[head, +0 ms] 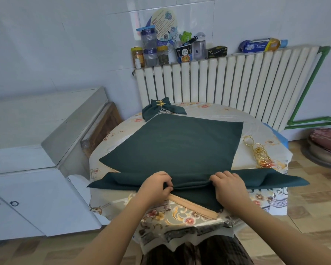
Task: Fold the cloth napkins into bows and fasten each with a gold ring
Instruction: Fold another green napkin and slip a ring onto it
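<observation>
two hands pinch the middle of a folded dark green napkin [189,183] lying along the near edge of the worktop [264,131], so the step in hand looks like gathering the centre into a bow waist. left hand [157,185] and right hand [227,185] each have fingers curled onto the cloth, clamped on its pleats. next, one hand must probably keep the gather tight while the other fetches a ring from the gold rings [261,154] near the right edge. one finished bow [161,109] sits at the far edge.
</observation>
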A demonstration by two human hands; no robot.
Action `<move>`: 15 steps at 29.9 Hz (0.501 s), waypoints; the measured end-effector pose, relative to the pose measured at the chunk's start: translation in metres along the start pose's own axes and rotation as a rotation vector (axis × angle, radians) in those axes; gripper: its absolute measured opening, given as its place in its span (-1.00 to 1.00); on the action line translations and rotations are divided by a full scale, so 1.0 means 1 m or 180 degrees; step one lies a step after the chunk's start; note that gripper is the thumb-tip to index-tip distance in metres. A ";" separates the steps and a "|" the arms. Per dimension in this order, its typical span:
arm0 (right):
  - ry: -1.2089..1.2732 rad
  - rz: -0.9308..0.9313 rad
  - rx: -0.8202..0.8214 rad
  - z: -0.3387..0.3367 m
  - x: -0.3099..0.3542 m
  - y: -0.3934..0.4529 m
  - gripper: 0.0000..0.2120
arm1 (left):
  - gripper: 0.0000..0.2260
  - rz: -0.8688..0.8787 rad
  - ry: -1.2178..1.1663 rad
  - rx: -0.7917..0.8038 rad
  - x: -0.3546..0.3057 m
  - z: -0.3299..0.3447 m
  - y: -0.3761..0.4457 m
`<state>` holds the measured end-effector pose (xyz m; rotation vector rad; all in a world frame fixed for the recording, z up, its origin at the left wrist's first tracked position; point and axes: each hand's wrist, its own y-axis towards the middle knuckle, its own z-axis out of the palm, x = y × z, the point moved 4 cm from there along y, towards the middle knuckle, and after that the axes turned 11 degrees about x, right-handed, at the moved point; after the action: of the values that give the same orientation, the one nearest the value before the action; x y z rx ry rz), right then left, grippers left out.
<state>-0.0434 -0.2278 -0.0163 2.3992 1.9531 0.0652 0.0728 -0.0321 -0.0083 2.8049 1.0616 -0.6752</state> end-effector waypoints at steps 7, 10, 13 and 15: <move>0.0760 -0.0461 0.0116 -0.008 0.010 0.002 -0.73 | -0.82 -0.0013 -0.0178 0.0015 -0.007 0.006 0.009; 0.1333 -0.0610 0.0240 -0.007 0.031 0.014 -0.78 | -0.89 -0.0038 -0.0282 0.0045 -0.007 0.009 0.013; 0.1761 -0.0601 0.0489 -0.005 0.053 0.033 -0.83 | -0.92 -0.0109 -0.0556 0.0177 -0.003 0.006 0.014; 0.1923 -0.0404 0.0589 -0.004 0.060 0.044 -0.88 | -0.91 -0.0213 -0.0691 0.0270 0.002 0.002 0.015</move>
<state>0.0111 -0.1775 -0.0097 2.5716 2.4378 0.7109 0.0829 -0.0422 -0.0120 2.6950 1.1137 -1.0277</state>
